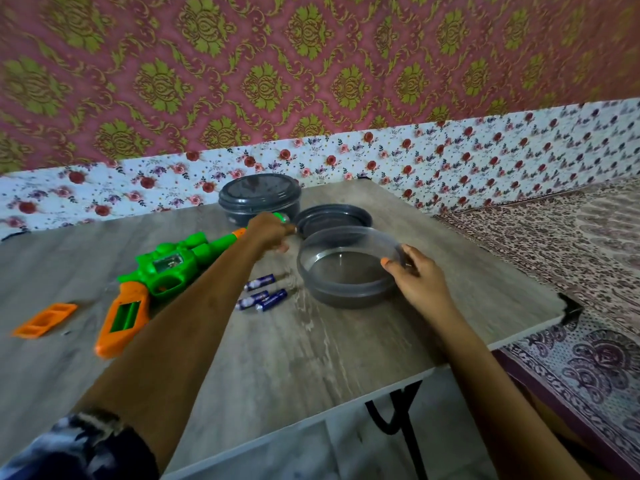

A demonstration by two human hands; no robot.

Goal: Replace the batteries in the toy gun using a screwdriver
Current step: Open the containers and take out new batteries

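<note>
Toy gun [162, 271]: green body, orange grip, flat on the wood-grain table [311, 358], left of centre, muzzle pointing to the far side. The battery bay in the grip faces up, uncovered. The orange battery cover [45, 320] lies by itself on the table, left of the grip.

We note three batteries [254, 298] loose on the table between the gun and the open grey tub [346, 299], just right of the left forearm.

Left hand [268, 232]: stretched out past the gun. The forearm crosses beside the barrel, and the orange muzzle tip shows right at the wrist. The gun's body and grip lie nearer to us and left of this hand, not touched by its fingers. The fingers are curled and blurred. A green bit [282, 217] shows at the far knuckles; we cannot tell whether the hand grips it.

Right hand [420, 282]: well apart from the gun, holding the tub's right rim, thumb hooked over the edge to the inside.

A grey lid [334, 218] lies just behind the tub. A closed grey tub [256, 199] stands at the table's far edge, beyond the left hand.
</note>
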